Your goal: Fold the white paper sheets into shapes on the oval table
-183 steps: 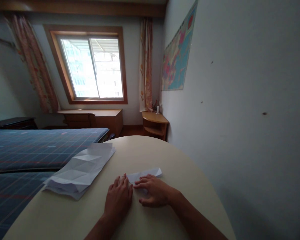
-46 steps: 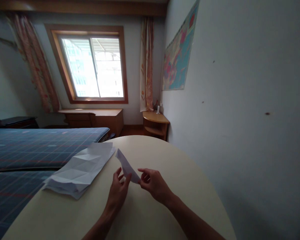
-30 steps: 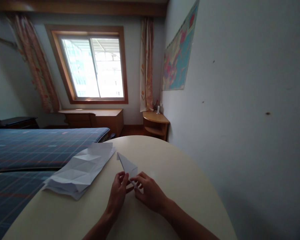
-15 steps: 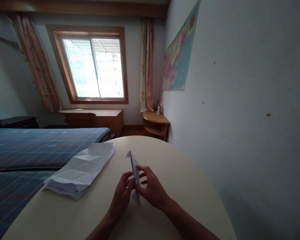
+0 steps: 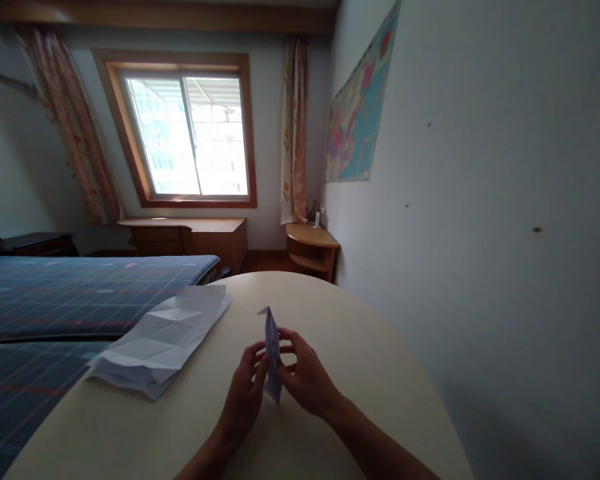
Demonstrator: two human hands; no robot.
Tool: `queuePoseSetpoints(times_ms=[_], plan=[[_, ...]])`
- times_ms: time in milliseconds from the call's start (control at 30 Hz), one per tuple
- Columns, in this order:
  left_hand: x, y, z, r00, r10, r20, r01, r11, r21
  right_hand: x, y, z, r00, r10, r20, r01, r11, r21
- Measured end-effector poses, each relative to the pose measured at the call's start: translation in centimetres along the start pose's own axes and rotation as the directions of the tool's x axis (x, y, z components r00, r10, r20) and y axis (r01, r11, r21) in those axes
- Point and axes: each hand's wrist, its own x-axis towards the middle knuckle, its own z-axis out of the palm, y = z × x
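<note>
A folded piece of white paper point(image 5: 272, 347) stands on edge between my hands, its long side running away from me. A small flap bends to the left at its far tip. My left hand point(image 5: 247, 383) holds it from the left, fingertips and thumb against its side. From the right, my right hand point(image 5: 305, 373) grips it, the thumb low on the near part and the fingers partly hidden behind the paper. To the left lie creased white sheets point(image 5: 165, 340), stacked and slightly spread.
The paper is above a round cream table point(image 5: 360, 373). A bed with a blue plaid cover point(image 5: 90, 287) adjoins the table's left side. A white wall point(image 5: 505, 300) rises on the right. A wooden corner shelf point(image 5: 313, 235) and a low desk point(image 5: 215, 230) stand beyond, under the window.
The folded paper has turned slightly, showing more of its left face, and its far tip has shifted right and a little nearer. My hands have stayed almost in place.
</note>
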Motion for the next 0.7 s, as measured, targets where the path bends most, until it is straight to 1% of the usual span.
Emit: queuePoseSetpoints(times_ms=[100,167,233,300,367,500,533,600,667,700], plan=[[-0.5,0.1,0.2,0.992,0.129,0.018,-0.13,0.986,0.109,0.0,0.3,0.4,0.998,0.045,-0.037,-0.043,0.997,0.07],[-0.7,0.0,0.3,0.982,0.185,0.046,-0.19,0.969,0.155,0.1,0.6,0.5,0.994,0.105,-0.023,-0.099,0.976,0.195],[-0.6,-0.2,0.4,0.981,0.192,0.036,-0.195,0.964,0.182,0.3,1.0,0.5,0.986,0.162,0.038,-0.165,0.927,0.335],[-0.4,-0.3,0.2,0.98,0.2,-0.004,-0.194,0.952,0.236,0.6,1.3,0.2,0.976,0.204,0.081,-0.22,0.888,0.404],[-0.2,-0.6,-0.1,0.975,0.222,-0.012,-0.209,0.931,0.3,1.0,1.6,-0.4,0.971,0.234,0.051,-0.234,0.886,0.401],[-0.1,-0.9,-0.4,0.959,0.274,0.065,-0.278,0.883,0.377,1.9,2.3,-2.4,0.956,0.248,-0.157,-0.194,0.936,0.293],[-0.2,-0.8,-0.4,0.955,0.285,0.079,-0.292,0.873,0.39,2.1,2.5,-3.0,0.952,0.241,-0.19,-0.189,0.948,0.258],[-0.3,-0.4,-0.4,0.953,0.298,0.06,-0.296,0.868,0.399,2.3,2.7,-3.9,0.954,0.229,-0.195,-0.187,0.959,0.211],[-0.1,0.1,-0.4,0.961,0.275,-0.023,-0.25,0.903,0.349,2.4,2.7,-4.4,0.963,0.225,-0.148,-0.193,0.96,0.204],[0.1,0.2,-0.5,0.97,0.234,-0.073,-0.202,0.932,0.3,2.3,2.6,-4.5,0.967,0.225,-0.12,-0.198,0.958,0.207]])
